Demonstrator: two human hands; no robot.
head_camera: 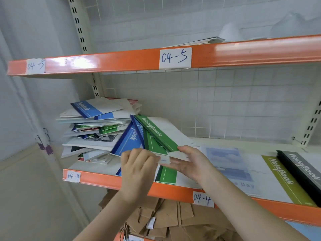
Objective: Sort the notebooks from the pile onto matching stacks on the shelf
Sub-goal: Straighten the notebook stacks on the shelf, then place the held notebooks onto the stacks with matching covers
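Note:
A messy pile of notebooks (97,129) lies at the left of the 04-4 shelf (173,190). Several tilted notebooks lean against it: a blue one (129,141) and green ones (154,133). My left hand (137,171) grips the front edge of these tilted notebooks, fingers curled. My right hand (189,162) holds the same bundle from the right, thumb on top by the green cover's corner. A green notebook (166,174) lies flat beneath. To the right lie a pale blue sky-print notebook (227,164), an olive notebook (284,178) and a black stack (305,171).
The 04-5 shelf beam (243,51) runs overhead with flat items on it. A white wire grid (225,101) backs the shelf. Brown paper bags (170,220) fill the level below. A wall and cabinet stand to the left.

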